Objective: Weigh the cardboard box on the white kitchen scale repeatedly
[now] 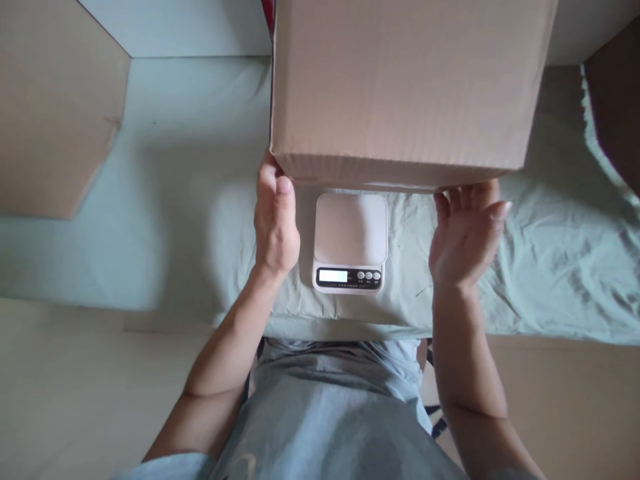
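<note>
A large brown cardboard box (405,80) is held up in front of me, filling the upper middle of the view. My left hand (275,220) grips its lower left corner from underneath. My right hand (467,230) supports its lower right edge, palm up with fingers under the bottom. Directly below the box, between my hands, a small white digital kitchen scale (350,240) lies on a pale green cloth (200,220), its display and three buttons facing me. The box hangs above the scale, apart from it.
Another brown cardboard box (50,113) stands at the left edge. A dark brown object (617,100) shows at the upper right. The cloth is wrinkled on the right side. A light wooden floor (75,387) lies near me.
</note>
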Demonstrator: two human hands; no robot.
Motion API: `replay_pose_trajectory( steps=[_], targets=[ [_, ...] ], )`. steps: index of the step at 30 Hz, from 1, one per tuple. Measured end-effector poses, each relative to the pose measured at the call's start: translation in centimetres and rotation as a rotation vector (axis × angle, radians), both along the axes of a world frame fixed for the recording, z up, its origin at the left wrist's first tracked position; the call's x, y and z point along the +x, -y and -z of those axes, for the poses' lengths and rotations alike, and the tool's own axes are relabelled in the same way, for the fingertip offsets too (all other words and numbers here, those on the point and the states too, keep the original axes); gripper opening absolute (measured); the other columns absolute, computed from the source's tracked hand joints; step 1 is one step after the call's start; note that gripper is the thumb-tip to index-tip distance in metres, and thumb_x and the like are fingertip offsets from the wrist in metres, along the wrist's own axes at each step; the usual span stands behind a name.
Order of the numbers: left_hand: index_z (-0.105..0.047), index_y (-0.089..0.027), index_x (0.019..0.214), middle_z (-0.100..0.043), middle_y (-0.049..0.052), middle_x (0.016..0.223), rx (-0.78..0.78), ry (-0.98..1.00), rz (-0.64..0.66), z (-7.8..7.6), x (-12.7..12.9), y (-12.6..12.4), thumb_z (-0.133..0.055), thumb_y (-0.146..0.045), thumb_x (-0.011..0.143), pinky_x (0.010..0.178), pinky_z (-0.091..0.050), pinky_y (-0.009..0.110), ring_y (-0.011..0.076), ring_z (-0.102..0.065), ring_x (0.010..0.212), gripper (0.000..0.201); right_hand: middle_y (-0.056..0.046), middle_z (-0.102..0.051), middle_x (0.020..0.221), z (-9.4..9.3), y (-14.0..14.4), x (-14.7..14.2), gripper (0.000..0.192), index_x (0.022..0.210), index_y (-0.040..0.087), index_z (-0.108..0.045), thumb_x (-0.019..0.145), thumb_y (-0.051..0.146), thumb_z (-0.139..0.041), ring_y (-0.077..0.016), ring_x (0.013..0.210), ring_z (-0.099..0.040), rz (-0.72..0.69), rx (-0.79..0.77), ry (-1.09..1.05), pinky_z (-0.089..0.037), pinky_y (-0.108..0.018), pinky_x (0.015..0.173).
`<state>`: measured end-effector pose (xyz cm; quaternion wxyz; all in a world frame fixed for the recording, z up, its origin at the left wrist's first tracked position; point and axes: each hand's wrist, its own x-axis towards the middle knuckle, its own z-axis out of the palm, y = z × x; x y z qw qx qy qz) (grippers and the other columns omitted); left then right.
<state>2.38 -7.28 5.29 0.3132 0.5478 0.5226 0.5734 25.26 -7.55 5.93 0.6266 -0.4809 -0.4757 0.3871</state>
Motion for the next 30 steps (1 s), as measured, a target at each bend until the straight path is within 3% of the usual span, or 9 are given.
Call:
replay_pose_trajectory(
  steps=[4,9,19,25,30],
  targets=[
    [-0.046,-0.029,0.125,-0.048,0.004,0.137,-0.030,-0.013,-0.016,2.3,-0.4,-2.5,-0.033,-0.068,0.089,0.113,-0.035,0.042,0.0232,-0.042,0.133,0.054,0.001,-0.054,0.128,2.4,-2.5,0.2,0.056,0.120,0.038,-0.055,0.080,0.071,-0.036,-0.0245,0.131,-0.046,-0.040,-0.023,0.015,-0.034,-0.048,0.112],
    [-0.050,-0.028,0.124,-0.051,0.005,0.135,-0.123,0.018,-0.059,5.0,-0.4,-3.9,-0.031,-0.069,0.088,0.112,-0.035,0.037,0.0217,-0.043,0.133,0.058,0.000,-0.058,0.127,4.9,-3.6,0.2,0.053,0.120,0.036,-0.057,0.082,0.068,-0.038,-0.0246,0.126,-0.051,-0.052,-0.063,0.005,-0.040,-0.046,0.108],
    [-0.039,-0.023,0.138,-0.038,0.009,0.149,-0.186,0.069,-0.096,7.6,-1.1,-4.1,-0.036,-0.068,0.088,0.119,-0.023,0.039,0.0204,-0.033,0.141,0.067,-0.001,-0.057,0.132,7.8,-4.4,1.3,0.056,0.126,0.036,-0.052,0.083,0.067,-0.034,-0.0218,0.129,-0.049,-0.012,-0.171,-0.038,-0.040,-0.046,0.107],
    [-0.055,-0.020,0.118,-0.057,0.011,0.131,-0.086,0.250,-0.137,10.4,-2.4,-4.7,-0.061,-0.056,0.077,0.113,-0.035,0.038,0.0237,-0.052,0.126,0.054,-0.001,-0.061,0.125,9.3,-4.6,2.3,0.047,0.123,0.030,-0.055,0.077,0.036,-0.051,-0.0196,0.118,-0.058,-0.039,-0.151,-0.113,-0.038,-0.044,0.108],
    [-0.061,-0.019,0.114,-0.060,0.011,0.128,-0.094,0.273,-0.118,10.1,-2.6,-4.4,-0.063,-0.058,0.076,0.113,-0.034,0.041,0.0251,-0.053,0.125,0.055,-0.001,-0.063,0.121,8.9,-4.5,2.1,0.043,0.119,0.029,-0.058,0.077,0.034,-0.049,-0.0198,0.117,-0.058,-0.033,-0.139,-0.096,-0.041,-0.042,0.106]
  ],
)
